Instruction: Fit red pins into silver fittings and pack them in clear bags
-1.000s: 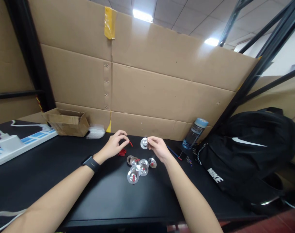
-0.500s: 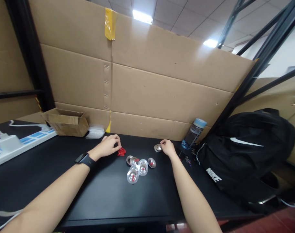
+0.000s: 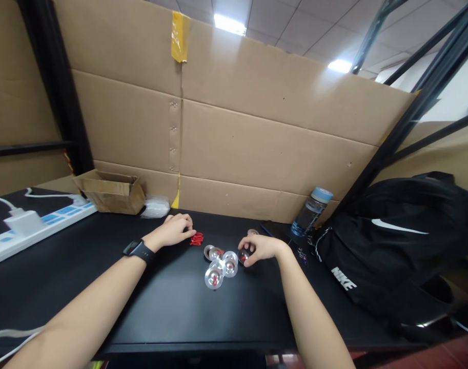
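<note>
My right hand [image 3: 259, 247] has thumb and fingers closed around the edge of a small metal cymbal [image 3: 242, 256] with a red cord loop at its middle; part of it is hidden. Left of that, several similar silver cymbals [image 3: 214, 278] lie overlapping, some showing red loops. My left hand [image 3: 177, 229], with a dark watch on the wrist, rests on the table with fingers bent and slightly apart. Its fingertips are beside a small pile of red cords [image 3: 197, 239]. Behind the right hand, another metal disc [image 3: 252, 232] is partly covered.
A blue-lidded bottle [image 3: 311, 212] and a black backpack [image 3: 406, 246] stand on the right, with small keyrings [image 3: 303, 255] near them. An open cardboard box [image 3: 114, 197], a clear plastic packet [image 3: 156, 207] and a white power strip [image 3: 60, 229] are on the left. Cardboard [image 3: 234, 138] walls the back.
My right hand has left the discs at the back and come nearer and left onto the single cymbal. My left hand stays by the red cords. The view has shifted slightly.
</note>
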Demonstrator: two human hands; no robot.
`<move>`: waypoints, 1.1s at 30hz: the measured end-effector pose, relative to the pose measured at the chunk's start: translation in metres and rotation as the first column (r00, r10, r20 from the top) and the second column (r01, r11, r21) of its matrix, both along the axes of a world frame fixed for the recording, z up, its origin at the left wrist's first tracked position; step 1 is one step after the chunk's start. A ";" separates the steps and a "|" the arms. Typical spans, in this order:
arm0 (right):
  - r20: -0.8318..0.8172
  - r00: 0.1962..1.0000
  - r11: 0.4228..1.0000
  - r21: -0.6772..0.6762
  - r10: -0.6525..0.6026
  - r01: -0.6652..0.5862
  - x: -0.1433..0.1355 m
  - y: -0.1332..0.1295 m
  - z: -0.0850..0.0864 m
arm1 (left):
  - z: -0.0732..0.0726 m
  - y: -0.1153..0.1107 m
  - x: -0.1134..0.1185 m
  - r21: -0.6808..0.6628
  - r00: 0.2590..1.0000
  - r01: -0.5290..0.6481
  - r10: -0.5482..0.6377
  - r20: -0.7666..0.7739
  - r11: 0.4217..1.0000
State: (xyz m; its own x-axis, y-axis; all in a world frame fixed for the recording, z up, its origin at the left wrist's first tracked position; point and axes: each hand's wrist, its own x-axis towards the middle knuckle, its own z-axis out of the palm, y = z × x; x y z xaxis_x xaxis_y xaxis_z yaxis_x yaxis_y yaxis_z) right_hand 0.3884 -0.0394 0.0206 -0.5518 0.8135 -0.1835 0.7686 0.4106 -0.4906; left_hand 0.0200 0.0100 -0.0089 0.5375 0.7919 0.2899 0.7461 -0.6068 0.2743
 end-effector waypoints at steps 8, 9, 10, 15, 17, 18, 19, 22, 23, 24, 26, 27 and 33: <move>0.274 0.955 0.985 0.160 -0.113 0.071 -0.030 -0.016 0.014 | 0.002 0.001 -0.001 0.031 0.999 -0.033 0.032 0.018 0.999; 0.299 0.949 0.986 0.160 -0.101 0.055 -0.032 -0.018 0.016 | 0.001 0.001 -0.001 0.034 0.999 -0.036 0.034 0.037 0.999; 0.316 0.945 0.987 0.157 -0.088 0.039 -0.033 -0.018 0.017 | 0.000 0.002 0.000 0.036 0.998 -0.039 0.037 0.058 0.999; 0.332 0.938 0.986 0.163 -0.094 0.041 -0.039 -0.020 0.016 | -0.017 0.002 0.010 -0.006 0.995 -0.021 0.022 0.093 1.000; 0.329 0.937 0.977 0.206 -0.118 0.051 -0.041 -0.020 0.013 | -0.021 0.001 0.014 -0.047 0.997 -0.013 0.017 0.081 0.999; 0.327 0.936 0.971 0.234 -0.131 0.055 -0.041 -0.020 0.012 | -0.022 0.001 0.016 -0.065 0.997 -0.010 0.015 0.073 0.998; 0.321 0.936 0.963 0.261 -0.147 0.062 -0.041 -0.019 0.011 | -0.021 0.000 0.016 -0.082 0.998 -0.006 0.011 0.065 0.997; 0.233 0.952 0.938 0.326 -0.197 0.114 -0.036 -0.017 0.009 | -0.014 -0.003 0.015 -0.106 0.999 0.005 0.000 0.050 0.994; 0.169 0.964 0.927 0.349 -0.205 0.136 -0.035 -0.016 0.009 | -0.011 -0.004 0.014 -0.105 0.999 0.008 -0.003 0.046 0.994; 0.083 0.975 0.915 0.371 -0.206 0.161 -0.033 -0.014 0.009 | -0.009 -0.005 0.014 -0.100 0.999 0.010 -0.006 0.041 0.995; -0.137 0.973 0.894 0.389 -0.184 0.223 -0.033 -0.011 0.008 | -0.006 -0.006 0.013 -0.078 0.999 0.016 -0.013 0.038 0.997; -0.261 0.950 0.889 0.375 -0.169 0.262 -0.035 -0.009 0.008 | -0.005 -0.006 0.013 -0.062 0.999 0.021 -0.018 0.046 0.998; -0.877 0.434 0.936 -0.050 -0.208 0.348 -0.068 -0.009 0.003 | 0.007 -0.022 0.034 0.059 0.935 0.150 -0.161 0.317 0.987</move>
